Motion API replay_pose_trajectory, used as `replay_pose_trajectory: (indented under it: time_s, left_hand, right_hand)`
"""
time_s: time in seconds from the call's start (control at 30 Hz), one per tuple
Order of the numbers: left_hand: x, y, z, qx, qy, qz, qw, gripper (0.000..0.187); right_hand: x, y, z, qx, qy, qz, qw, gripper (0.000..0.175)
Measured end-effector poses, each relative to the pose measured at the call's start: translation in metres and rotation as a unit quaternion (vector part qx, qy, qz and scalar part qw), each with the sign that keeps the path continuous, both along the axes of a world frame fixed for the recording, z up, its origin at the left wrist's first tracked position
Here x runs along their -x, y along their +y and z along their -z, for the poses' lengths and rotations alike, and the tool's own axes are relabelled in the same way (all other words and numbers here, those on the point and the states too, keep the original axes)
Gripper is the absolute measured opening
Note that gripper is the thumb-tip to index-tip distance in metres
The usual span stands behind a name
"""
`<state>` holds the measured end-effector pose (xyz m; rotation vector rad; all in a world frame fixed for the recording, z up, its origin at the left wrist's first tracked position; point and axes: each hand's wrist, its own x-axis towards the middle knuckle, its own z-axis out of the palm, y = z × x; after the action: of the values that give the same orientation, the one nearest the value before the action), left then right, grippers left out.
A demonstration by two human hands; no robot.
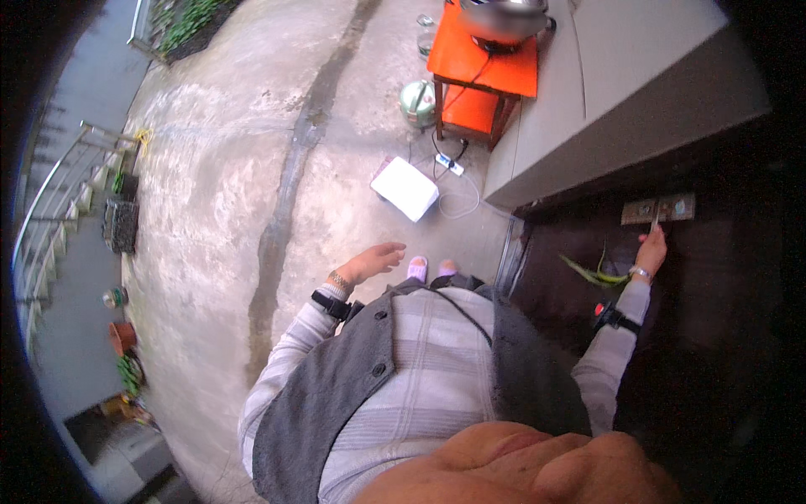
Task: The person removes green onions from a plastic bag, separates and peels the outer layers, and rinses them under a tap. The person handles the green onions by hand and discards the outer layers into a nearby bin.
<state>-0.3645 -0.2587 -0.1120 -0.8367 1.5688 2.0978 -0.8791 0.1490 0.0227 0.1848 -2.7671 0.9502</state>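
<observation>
My right hand (652,252) reaches out over a dark area at the right, its fingers closed on a thin, light-coloured object (655,222) that I cannot identify. Just beyond those fingers lies a flat, patterned brownish item (677,207), its kind unclear. Long green leaves (595,273) show to the left of the right wrist. Held in the air over the concrete, my left hand (376,259) has nothing in it and its fingers extend towards the centre. Ahead of my pink-sandalled feet, a white-topped, box-like object (406,188) rests on the ground.
A power strip (449,165) with cables lies near an orange table (482,69) bearing a metal pan (504,16). Beside the table stands a green lidded pot (419,103). A grey wall edge (504,183) and door track (510,252) separate the concrete from the dark area.
</observation>
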Motion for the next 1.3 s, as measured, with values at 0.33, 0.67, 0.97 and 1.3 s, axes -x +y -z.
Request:
replay_pose_trajectory:
  time_s: [0.33, 0.67, 0.97, 1.3]
  left_hand:
    - [-0.033, 0.04, -0.014, -0.002, -0.017, -0.11, 0.994, 0.057]
    - [-0.065, 0.018, -0.038, 0.097, 0.086, -0.104, 0.986, 0.047]
    - [-0.147, -0.008, -0.1, 0.082, 0.226, -0.082, 0.967, 0.043]
    - [-0.229, -0.042, -0.059, -0.235, 0.327, -0.522, 0.752, 0.037]
  right_hand:
    - [-0.023, -0.013, -0.005, -0.017, 0.074, -0.033, 0.997, 0.048]
    - [-0.198, -0.127, -0.054, 0.32, -0.117, -0.196, 0.919, 0.034]
    - [-0.366, -0.333, -0.045, 0.607, -0.429, -0.382, 0.549, 0.033]
    - [-0.51, -0.462, 0.019, 0.456, -0.574, -0.502, 0.459, 0.031]
